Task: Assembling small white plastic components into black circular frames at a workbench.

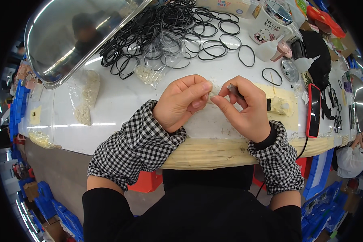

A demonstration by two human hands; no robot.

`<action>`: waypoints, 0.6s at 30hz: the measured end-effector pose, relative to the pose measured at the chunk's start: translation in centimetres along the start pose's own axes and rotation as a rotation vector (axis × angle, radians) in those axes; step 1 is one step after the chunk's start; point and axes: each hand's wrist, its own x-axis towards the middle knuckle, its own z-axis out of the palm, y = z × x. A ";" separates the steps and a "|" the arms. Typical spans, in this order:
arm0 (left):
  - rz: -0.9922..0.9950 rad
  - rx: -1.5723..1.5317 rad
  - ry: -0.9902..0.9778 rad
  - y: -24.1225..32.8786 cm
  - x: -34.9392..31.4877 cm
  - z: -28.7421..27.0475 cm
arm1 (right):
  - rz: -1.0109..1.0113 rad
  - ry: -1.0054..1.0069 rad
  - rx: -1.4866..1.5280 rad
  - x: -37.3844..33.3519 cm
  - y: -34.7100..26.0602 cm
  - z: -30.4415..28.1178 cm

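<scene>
My left hand (pixel 183 101) is closed in a pinch, thumb against index finger, over the table's near edge. A small pale piece (pixel 213 90) shows by its fingertips, too small to name. Close beside it, my right hand (pixel 246 109) has thumb and index finger brought to the same spot. A small dark metal tool (pixel 234 91) is tucked in the curled fingers of that hand; its kind is not clear. Beyond the hands lie a clear plastic bag (pixel 149 74) with small pale pieces in it and a big tangle of black rubber rings (pixel 161 24).
A large shiny metal tray (pixel 80 36) stands tilted at the far left, near a bag of pale pieces (pixel 86 97). To the right are a white mug (pixel 266 26), a red-cased phone (pixel 313 111) with a cable, and a yellowish block (pixel 279 105). Yellow padding (pixel 213 155) covers the table's front edge.
</scene>
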 end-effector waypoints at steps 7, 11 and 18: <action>-0.071 -0.086 -0.156 -0.8 0.1 -0.1 | -0.003 0.051 0.150 -0.4 -0.3 0.4; -0.140 -0.146 -0.297 -0.5 0.2 -0.3 | 0.004 0.030 0.210 -0.7 -0.7 0.3; -0.216 -0.170 -0.399 -0.2 0.1 -0.8 | -0.047 0.004 0.221 -0.9 -1.0 0.5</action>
